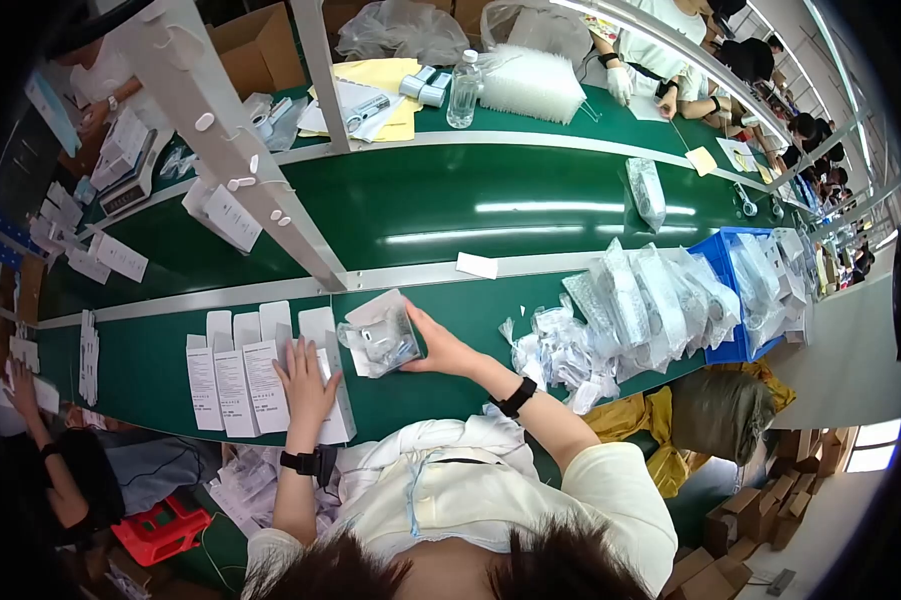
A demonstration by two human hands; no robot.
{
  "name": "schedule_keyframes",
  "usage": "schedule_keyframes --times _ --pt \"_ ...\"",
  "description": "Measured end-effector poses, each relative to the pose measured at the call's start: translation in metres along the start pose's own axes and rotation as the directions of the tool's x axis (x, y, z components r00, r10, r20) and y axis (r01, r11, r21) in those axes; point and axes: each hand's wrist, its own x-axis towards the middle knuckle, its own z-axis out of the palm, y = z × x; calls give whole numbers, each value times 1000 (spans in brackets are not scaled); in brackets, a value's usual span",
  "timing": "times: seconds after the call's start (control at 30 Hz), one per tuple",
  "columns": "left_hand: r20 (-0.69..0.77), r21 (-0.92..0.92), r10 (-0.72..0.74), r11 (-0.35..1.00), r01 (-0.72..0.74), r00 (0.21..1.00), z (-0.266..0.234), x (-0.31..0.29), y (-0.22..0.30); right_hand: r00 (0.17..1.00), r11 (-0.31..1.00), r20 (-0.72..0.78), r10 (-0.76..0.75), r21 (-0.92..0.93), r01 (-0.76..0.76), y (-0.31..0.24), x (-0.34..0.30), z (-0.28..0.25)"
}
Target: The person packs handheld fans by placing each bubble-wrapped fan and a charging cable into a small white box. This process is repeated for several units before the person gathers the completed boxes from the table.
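Several narrow white cartons (232, 390) lie side by side on the green table, printed faces up and end flaps raised at the far end. My left hand (308, 388) rests on the cartons at the right of this row, fingers spread. Just right of the row, my right hand (440, 342) grips the right side of a clear plastic package (380, 340). Small white and grey parts show inside it; their kind is hard to make out. My right thumb and part of the palm are hidden from view.
A heap of small white packets (565, 350) lies to the right, beside bubble-wrap pouches (630, 300) and a blue bin (715, 255). Beyond a metal rail runs a green belt (420, 205) carrying another pouch (646, 195). At left, a co-worker's hand (25, 390) is near stacked cartons.
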Motion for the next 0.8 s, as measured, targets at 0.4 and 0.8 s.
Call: schedule_keyframes --times 0.4,0.8 --pt "437 -733 32 592 335 899 38 20 11 852 973 -510 121 -109 -203 123 97 -145" --pt "12 -984 54 177 3 998 -47 45 82 522 -420 -803 289 -596 -685 93 -136 -233"
